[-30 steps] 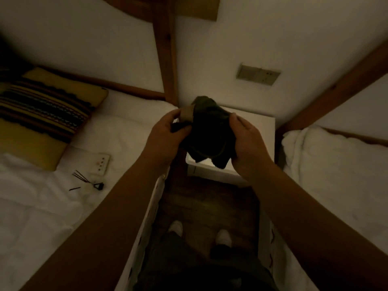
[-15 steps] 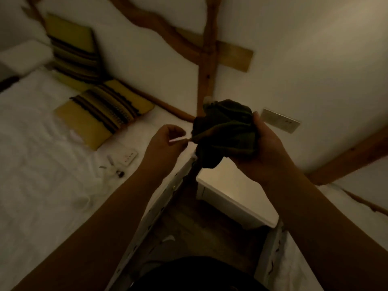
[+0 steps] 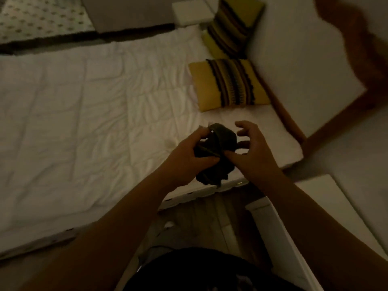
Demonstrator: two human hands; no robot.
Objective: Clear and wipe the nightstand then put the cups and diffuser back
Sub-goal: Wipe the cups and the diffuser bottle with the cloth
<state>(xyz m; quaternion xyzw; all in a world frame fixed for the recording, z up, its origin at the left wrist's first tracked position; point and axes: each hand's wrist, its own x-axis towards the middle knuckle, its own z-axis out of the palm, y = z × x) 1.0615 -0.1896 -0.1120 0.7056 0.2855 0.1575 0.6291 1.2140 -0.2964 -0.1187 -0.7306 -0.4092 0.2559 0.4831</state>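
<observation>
The dark cloth point(image 3: 212, 152) (crumpled) is now gripped by the left hand point(image 3: 189, 158); the right hand point(image 3: 254, 152) has released it, fingers spread.

A crumpled dark green cloth point(image 3: 214, 152) sits bunched between both hands above the near edge of the white quilted bed point(image 3: 88, 114). The left hand point(image 3: 186, 156) grips its left side with curled fingers; the right hand point(image 3: 252, 152) has its thumb on the cloth and its fingers spread and loosely bent (whether they touch the fabric is unclear). A yellow cushion with dark woven stripes point(image 3: 228, 85) lies at the bed's far right corner, a second striped yellow cushion point(image 3: 231, 26) upright behind it. The white nightstand top point(image 3: 327, 206) shows at the lower right.
</observation>
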